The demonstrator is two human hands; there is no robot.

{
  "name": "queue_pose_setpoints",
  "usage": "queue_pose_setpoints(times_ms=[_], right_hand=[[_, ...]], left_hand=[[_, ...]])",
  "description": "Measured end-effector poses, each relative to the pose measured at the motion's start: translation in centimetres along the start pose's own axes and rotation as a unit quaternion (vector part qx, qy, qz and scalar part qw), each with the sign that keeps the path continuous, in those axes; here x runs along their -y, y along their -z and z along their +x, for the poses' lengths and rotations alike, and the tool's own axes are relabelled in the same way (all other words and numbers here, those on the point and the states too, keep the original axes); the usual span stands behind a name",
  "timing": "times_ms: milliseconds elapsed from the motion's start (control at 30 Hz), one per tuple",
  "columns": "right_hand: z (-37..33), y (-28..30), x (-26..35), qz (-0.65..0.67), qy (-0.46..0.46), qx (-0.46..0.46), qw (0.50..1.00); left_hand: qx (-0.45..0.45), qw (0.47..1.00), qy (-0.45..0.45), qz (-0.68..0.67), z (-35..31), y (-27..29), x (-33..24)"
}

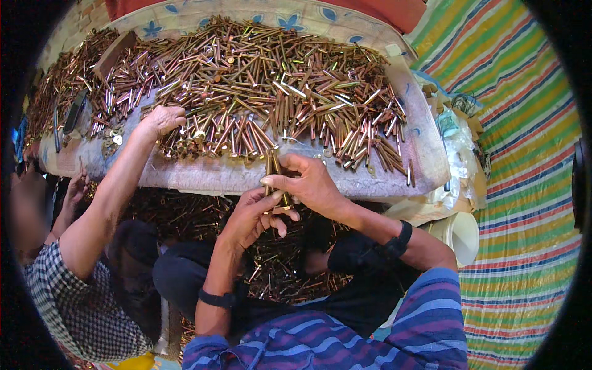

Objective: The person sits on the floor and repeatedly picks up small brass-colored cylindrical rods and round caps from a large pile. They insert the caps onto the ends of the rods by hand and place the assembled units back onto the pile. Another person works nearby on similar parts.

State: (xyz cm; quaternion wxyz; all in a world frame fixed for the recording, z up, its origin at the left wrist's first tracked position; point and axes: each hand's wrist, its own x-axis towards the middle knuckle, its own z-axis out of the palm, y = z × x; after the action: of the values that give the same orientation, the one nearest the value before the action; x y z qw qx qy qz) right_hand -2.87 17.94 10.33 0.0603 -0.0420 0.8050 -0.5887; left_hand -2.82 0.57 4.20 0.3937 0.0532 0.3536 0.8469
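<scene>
Both my hands meet in front of the table's near edge, around a few long golden bolts (275, 164) held roughly upright. My left hand (251, 217) grips them from below, its thumb against the shafts and some fingers curled loosely. From the right, my right hand (310, 185) pinches the same bolts with thumb and forefinger. Flat bolt heads show at the lower end, between the hands; fingers hide part of the shafts. Just beyond lies a wide heap of similar bolts (246, 80) on the cloth-covered table (370, 184).
At my left, a co-worker's hand (163, 120) reaches into the heap from a checked sleeve (68, 290). Another hand (78, 186) shows farther left. Several washers (116, 139) lie nearby. More bolts (290, 271) cover the ground below. A white bucket (464, 239) stands right, beside a striped sheet (518, 203).
</scene>
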Motion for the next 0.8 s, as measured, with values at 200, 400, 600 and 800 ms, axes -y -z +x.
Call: queue_pose_setpoints(times_ms=[200, 400, 600, 800], right_hand=[[0.7, 0.8, -0.6, -0.068, 0.024, -0.010, 0.997], [1.2, 1.8, -1.0, -0.082, 0.062, 0.007, 0.995], [3.2, 5.9, -2.6, -0.004, 0.026, -0.041, 0.999], [6.9, 13.8, -5.6, 0.003, -0.103, -0.225, 0.969]], left_hand=[[-0.020, 0.999, 0.005, 0.030, 0.4, 0.5, 0.4], [-0.094, 0.994, -0.016, 0.054, 0.6, 0.5, 0.4], [-0.133, 0.987, -0.048, 0.075, 0.6, 0.2, 0.2], [-0.162, 0.980, -0.051, 0.106, 0.3, 0.4, 0.1]])
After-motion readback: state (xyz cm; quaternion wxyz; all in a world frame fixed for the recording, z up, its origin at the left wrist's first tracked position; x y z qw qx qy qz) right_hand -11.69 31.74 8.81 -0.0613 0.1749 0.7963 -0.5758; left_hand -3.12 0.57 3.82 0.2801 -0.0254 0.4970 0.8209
